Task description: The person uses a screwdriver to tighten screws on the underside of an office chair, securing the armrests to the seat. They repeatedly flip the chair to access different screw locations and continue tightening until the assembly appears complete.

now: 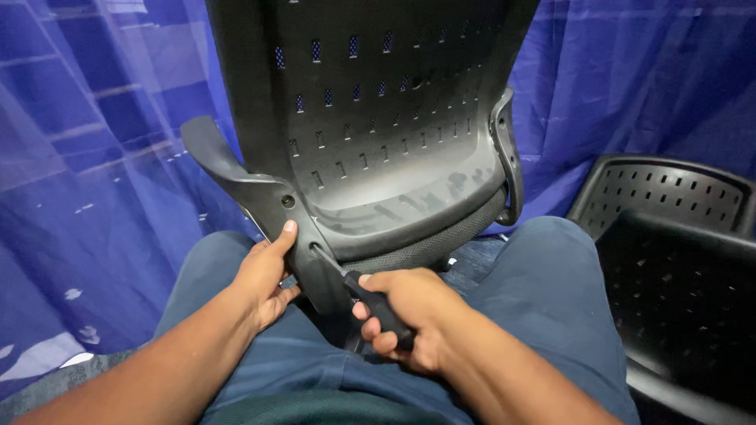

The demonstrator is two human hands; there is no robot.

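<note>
The right hand [409,315] is gripping the black handle of a screwdriver [376,307], its fingers [370,334] curled tight around the handle, and the shaft is running up and left toward a screw point [315,250] low on the armrest bracket [303,252]. The left hand [264,279] is bracing the left edge of that bracket, thumb extended upward along the plastic and the other fingers wrapped behind it, partly hidden. A likely fault here is the tip camming out of the screw head: the shaft is meeting the bracket at a slant, and any sideways load may be rounding the recess or sending the tip across the plastic toward the left thumb, which is lying just beside the screw point. A second risk is the chair shifting, since it is resting only between the person's knees [543,267] and is being steadied by one hand. The office chair [378,118] is standing upright at the centre, near the person, with its black perforated plastic backrest facing the camera, a mesh-edged seat [441,240] beneath, and curved armrests on the left [213,153] and right [508,149]. A second black perforated shell [669,197] is lying at the right, against blue sheeting [94,157].
</note>
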